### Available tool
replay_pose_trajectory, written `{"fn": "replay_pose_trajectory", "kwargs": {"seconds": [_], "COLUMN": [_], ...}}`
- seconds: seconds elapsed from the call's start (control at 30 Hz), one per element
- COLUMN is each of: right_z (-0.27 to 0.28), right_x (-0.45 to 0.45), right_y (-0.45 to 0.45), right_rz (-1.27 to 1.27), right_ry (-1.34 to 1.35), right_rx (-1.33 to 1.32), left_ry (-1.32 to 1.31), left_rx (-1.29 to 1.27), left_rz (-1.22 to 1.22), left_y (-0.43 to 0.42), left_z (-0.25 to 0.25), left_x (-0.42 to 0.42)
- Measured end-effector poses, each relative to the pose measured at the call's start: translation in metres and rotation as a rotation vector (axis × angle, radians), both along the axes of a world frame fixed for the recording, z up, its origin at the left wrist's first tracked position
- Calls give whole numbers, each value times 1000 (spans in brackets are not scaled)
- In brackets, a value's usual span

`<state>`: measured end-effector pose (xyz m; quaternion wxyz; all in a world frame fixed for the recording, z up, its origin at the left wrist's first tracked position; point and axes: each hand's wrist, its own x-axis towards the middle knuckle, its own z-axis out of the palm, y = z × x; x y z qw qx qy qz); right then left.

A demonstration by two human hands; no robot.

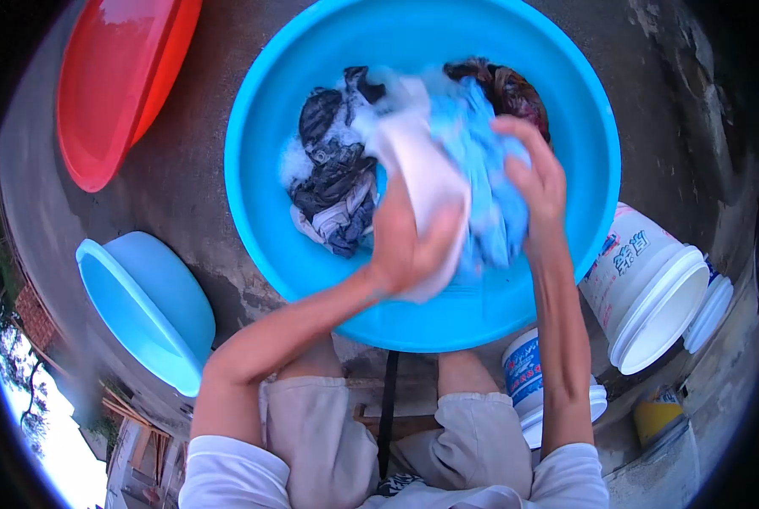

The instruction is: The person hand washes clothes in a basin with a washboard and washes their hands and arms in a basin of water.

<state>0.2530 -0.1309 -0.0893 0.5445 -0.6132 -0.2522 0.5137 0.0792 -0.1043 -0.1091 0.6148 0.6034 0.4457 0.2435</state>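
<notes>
A large blue basin (460, 327) holds wet clothes. My left hand (417, 237) is closed on a white cloth (417, 153), which is blurred by motion and reaches up over the middle of the pile. Over the right side of a light blue garment (481, 187), my right hand (536, 174) has its fingers bent and apart, with nothing visible between them. Dark wet clothes (337, 170) with suds lie at the basin's left, and a brown patterned garment (511, 93) is at its upper right.
A red basin (112, 85) is at the upper left, and a smaller light blue basin (163, 288) stands at the lower left. White buckets (642, 280) stand to the right. Another white bucket (528, 373) is beside my knee. A yellow container (655, 420) is at the lower right.
</notes>
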Motion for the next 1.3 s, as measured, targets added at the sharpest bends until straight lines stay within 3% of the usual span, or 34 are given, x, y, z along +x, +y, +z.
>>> {"fn": "replay_pose_trajectory", "kwargs": {"seconds": [0.07, 0.1, 0.17, 0.2, 0.3, 0.47, 0.63, 0.67, 0.7, 0.73, 0.77, 0.8, 0.83, 0.87, 0.9, 0.93, 1.0, 1.07, 1.13, 1.23, 1.3], "right_z": [18, 19, 4, -6, -49, -88, -94, -93, -88, -83, -73, -58, -44, -29, -18, -19, -47, -58, -78, -103, -101], "right_x": [-9, -19, -34, -39, -26, -7, 0, 2, 4, 6, 3, -5, -18, -33, -47, -55, -58, -54, -36, -23, -15], "right_y": [-31, -45, -66, -73, -47, 43, 84, 80, 72, 63, 47, 26, 2, -22, -49, -65, -71, -51, -7, 40, 41], "right_rz": [283, 281, 564, 656, 469, 383, 347, 339, 295, 249, 277, 307, 375, 448, 518, 580, 517, 455, 403, 275, 186], "right_ry": [-478, -475, -929, -1081, -1225, -1301, -1231, -1235, -1057, -882, -882, -875, -895, -914, -964, -1023, -1131, -1154, -1097, -1028, -951], "right_rx": [-9, -3, -8, -2, 31, -109, -447, -448, -328, -208, -41, 123, 126, 129, 150, 175, 213, 160, 76, -18, -112], "left_ry": [6, 35, 120, 123, 245, 562, 484, 510, 454, 333, 213, 139, 65, 87, 102, 86, 250, 242, 654, 679, 627], "left_rx": [54, 57, 690, 686, 479, 718, 510, 445, 393, 366, 331, 322, 308, 491, 682, 692, 759, 823, 547, 384, 482], "left_rz": [-207, -306, -671, -669, -579, -370, -170, -130, -115, -67, -27, -64, -95, -213, -333, -334, -697, -371, -438, -282, -285], "left_y": [-26, -32, -40, -39, -18, 39, 73, 74, 71, 66, 57, 46, 34, 18, 5, -4, -19, -1, 25, 65, 76], "left_z": [-2, -9, -30, -37, -62, -84, -87, -82, -80, -70, -55, -37, -21, -16, -20, -29, -49, -71, -63, -73, -73], "left_x": [-31, -46, -59, -55, -20, 27, 46, 45, 39, 30, 18, 3, -12, -28, -43, -55, -72, -35, -4, 31, 37]}}
